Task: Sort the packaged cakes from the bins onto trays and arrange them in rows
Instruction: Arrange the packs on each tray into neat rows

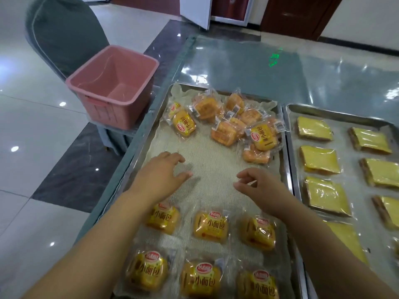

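A metal tray lined with mesh paper lies in front of me. Its near end holds two neat rows of yellow packaged cakes, three per row. A loose pile of the same packaged cakes lies jumbled at the tray's far end, with one pack apart at the left. My left hand hovers over the bare middle of the tray, fingers spread, holding nothing. My right hand is beside it, fingers loosely curled and apart, also holding nothing.
A second metal tray at the right holds rows of flat yellow wrapped slices. A pink plastic bin with nothing in it stands on a stool left of the table, beside a grey-covered chair. Glossy table surface extends beyond the trays.
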